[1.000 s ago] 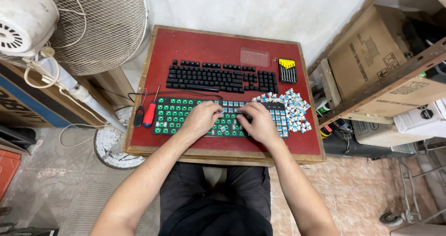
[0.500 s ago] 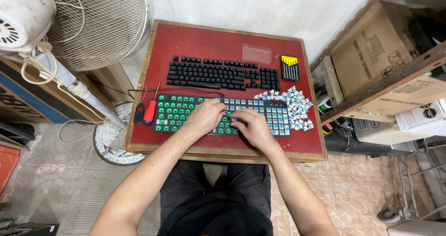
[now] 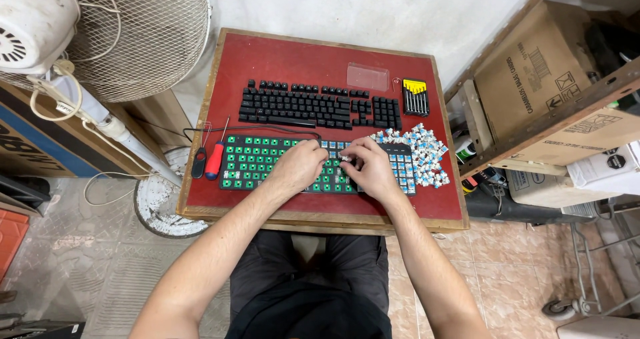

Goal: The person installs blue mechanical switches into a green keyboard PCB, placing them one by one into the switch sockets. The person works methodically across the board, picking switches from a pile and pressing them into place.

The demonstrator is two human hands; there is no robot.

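Left hand: palm down on bare keyboard board, fingers curled, grip not discernible.
Right hand: fingers pinched together over board's middle; held item too small to tell.
Board: near edge of red worktop, switch pile right.

The red worktop has bare room at the back and along the front edge. The black keycap set blocks the middle. The pile of blue switches fills the right side. The red screwdriver lies at the left, just beside the stripped keyboard.
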